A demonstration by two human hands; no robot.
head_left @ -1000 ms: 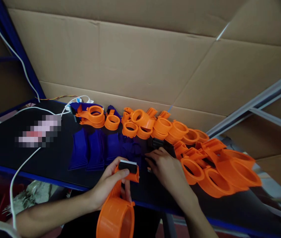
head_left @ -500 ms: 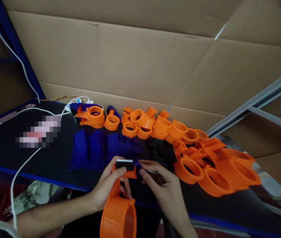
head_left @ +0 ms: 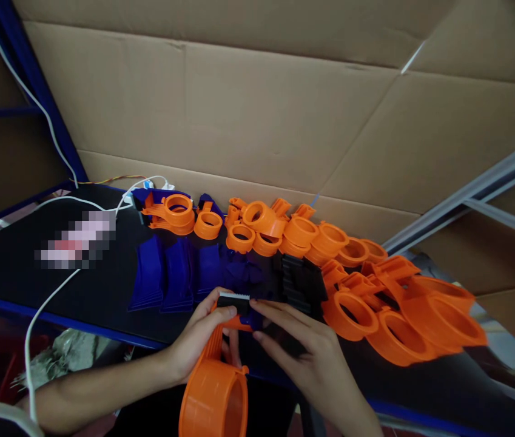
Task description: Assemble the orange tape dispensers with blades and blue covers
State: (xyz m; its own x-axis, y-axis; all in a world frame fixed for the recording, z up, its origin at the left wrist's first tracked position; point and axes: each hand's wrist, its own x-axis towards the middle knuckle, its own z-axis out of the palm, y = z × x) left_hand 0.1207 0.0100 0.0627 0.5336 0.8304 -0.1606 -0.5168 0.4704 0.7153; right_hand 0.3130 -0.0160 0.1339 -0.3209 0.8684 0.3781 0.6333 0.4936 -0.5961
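My left hand [head_left: 192,341] grips an orange tape dispenser [head_left: 214,394] by its neck, ring end hanging down toward me. At its head sits a black block [head_left: 233,305] topped by a whitish serrated blade [head_left: 233,296]; my left thumb presses on the block. Against the right end of the head is a small dark blue plastic piece [head_left: 252,318]. The fingers and thumb of my right hand [head_left: 316,346] are around this piece, index finger above and thumb below. Part of the piece is hidden by those fingers.
Blue curved plastic plates [head_left: 147,273] stand stacked behind my hands, with smaller blue pieces [head_left: 241,271] beside them. Black parts [head_left: 296,282] lie to their right. Orange dispenser bodies [head_left: 403,328] fill the right side and back. White cables [head_left: 52,291] cross the left; a cardboard wall [head_left: 239,109] closes the back.
The blue piece has moved against the right end of the dispenser's head. My right fingers have straightened and spread more around it. The left hand keeps its grip; the view has shifted slightly.
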